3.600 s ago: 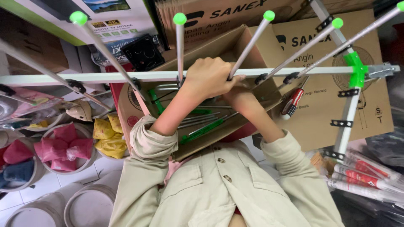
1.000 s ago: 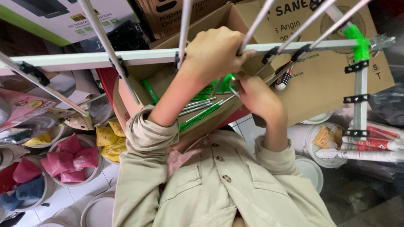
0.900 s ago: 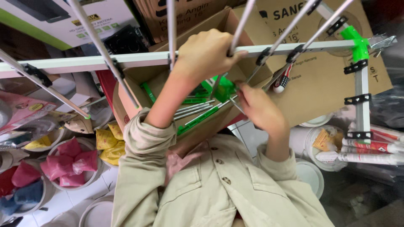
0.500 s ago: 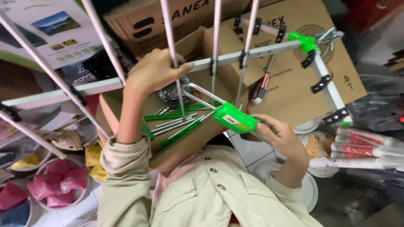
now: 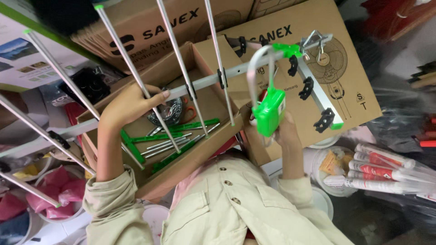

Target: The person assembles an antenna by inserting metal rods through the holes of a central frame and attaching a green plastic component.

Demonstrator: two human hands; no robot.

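Left hand [image 5: 129, 104], centre-left of frame: fingers wrapped around the long aluminium boom [image 5: 204, 83] of an antenna, thumb across the top, close to where one thin cross rod [image 5: 136, 77] passes through. Grip is firm; the boom runs from lower left up toward the upper right.

Right hand [image 5: 281, 131], centre of frame: closed around the bright green plastic box [image 5: 269, 111], which hangs below the boom on a curved grey loop [image 5: 254, 68]. The loop rises to a green clip [image 5: 286, 49] at the boom's upper end. Fingers sit behind the box; only their tips and the thumb side show.

Judgement on the step: it looks like fitting or seating the green box and its loop. Doing it well would mean keeping the boom steady with the left hand so the rods do not swing, and turning the box squarely rather than forcing the loop, which could bend.

Around the hands: an open cardboard box [image 5: 172, 163] sits under the boom, against the cream jacket, holding spare green parts [image 5: 150, 138] and loose metal rods. Black plastic brackets [image 5: 309, 86] line a side arm at upper right. Large brown cartons [image 5: 345, 77] fill the top of the frame. Tubes with red and white wrapping [image 5: 386, 165] lie at right; bowls with pink items [image 5: 54, 186] at lower left.
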